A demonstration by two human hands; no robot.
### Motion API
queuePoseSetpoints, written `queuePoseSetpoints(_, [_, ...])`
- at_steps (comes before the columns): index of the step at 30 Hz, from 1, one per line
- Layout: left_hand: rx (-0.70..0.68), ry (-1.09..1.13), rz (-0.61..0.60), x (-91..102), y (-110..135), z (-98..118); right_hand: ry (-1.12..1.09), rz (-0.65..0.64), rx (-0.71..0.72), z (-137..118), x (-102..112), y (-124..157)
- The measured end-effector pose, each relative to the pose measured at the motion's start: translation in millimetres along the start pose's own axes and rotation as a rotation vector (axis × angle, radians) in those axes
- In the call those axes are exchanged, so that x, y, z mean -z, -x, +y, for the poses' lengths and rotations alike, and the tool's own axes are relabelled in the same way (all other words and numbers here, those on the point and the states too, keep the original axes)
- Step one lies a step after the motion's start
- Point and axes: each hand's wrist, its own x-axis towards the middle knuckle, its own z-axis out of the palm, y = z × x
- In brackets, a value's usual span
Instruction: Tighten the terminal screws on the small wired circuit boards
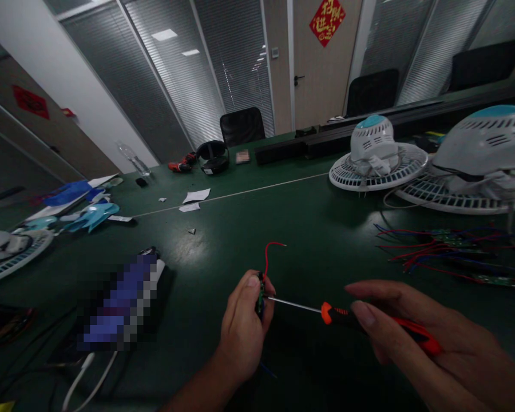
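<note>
My left hand [242, 320] is closed on a small green circuit board [260, 300], held on edge between thumb and fingers. A red wire [268, 254] curls up from the board's top, and a bit of blue wire [268, 369] shows below the hand. From the right, my right hand [429, 337] holds a screwdriver [337, 315] with an orange and black handle. Its metal shaft points left, and the tip reaches the board. Whether the tip sits in a screw or terminal is too small to tell.
Several circuit boards with red and blue wires [450, 237] lie at the right. Behind them stand two white fan housings [373, 143] on round grilles. A blurred-out screen [120, 303] with white cables is at the left. Paper scraps [196, 195], a bottle [133, 158] and a power drill [181, 164] lie farther back.
</note>
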Motion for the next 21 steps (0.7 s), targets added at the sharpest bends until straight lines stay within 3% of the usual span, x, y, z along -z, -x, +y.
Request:
queuePoseSetpoints(9, [0.01,0.015,-0.021,1.8,0.4,0.2,0.049,0.06,0.048,5.4,-0.7,-1.1])
queuePoseSetpoints(15, [0.015,0.039,0.018,1.2,0.1,-1.3,0.0,0.064,-0.044,-1.3,-0.9,0.6])
queuePoseSetpoints(21, [0.024,0.076,0.029,0.9,-0.9,-3.2,-0.03,0.087,-0.044,-0.2,-1.7,1.8])
